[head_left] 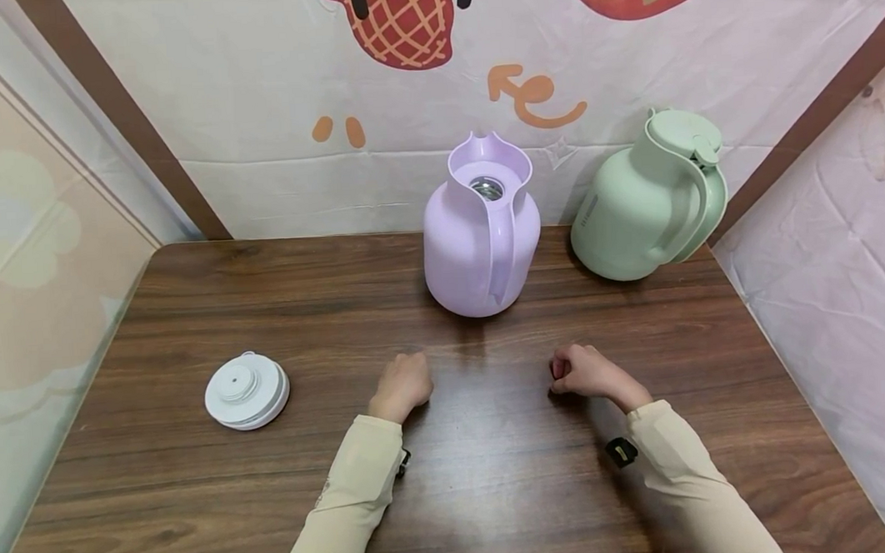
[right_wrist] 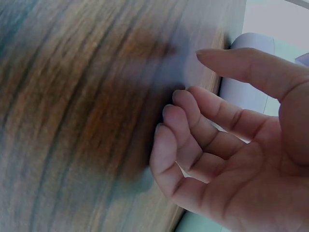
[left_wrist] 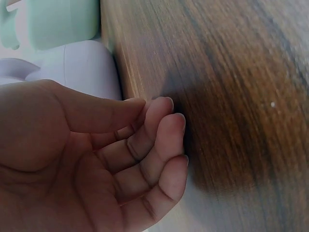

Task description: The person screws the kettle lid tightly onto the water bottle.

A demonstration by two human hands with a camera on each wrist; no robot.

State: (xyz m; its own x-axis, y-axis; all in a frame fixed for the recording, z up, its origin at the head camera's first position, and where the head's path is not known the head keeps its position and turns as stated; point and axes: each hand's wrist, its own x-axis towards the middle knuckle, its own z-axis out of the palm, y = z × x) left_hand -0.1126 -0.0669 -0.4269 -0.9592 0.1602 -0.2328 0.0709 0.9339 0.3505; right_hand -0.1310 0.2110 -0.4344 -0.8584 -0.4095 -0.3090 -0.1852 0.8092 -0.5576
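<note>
My left hand (head_left: 406,384) rests on the table, fingers loosely curled and holding nothing; the left wrist view shows its bare palm and fingertips at the wood. Across from it my right hand (head_left: 590,373) also lies on the table with loosely bent fingers, thumb apart and nothing between them. Behind and between the hands stands a lilac thermos jug (head_left: 478,241), upright, its top uncovered and the shiny inner neck showing, with its handle toward me. Left of my left hand lies a round white jug lid (head_left: 247,389) with a stepped knob facing up.
A green thermos jug (head_left: 641,199) with its lid on stands at the back right, handle toward the right front. The brown wooden table (head_left: 199,498) is bounded by a printed cloth (head_left: 267,85) along its back edge, with more cloth at both sides.
</note>
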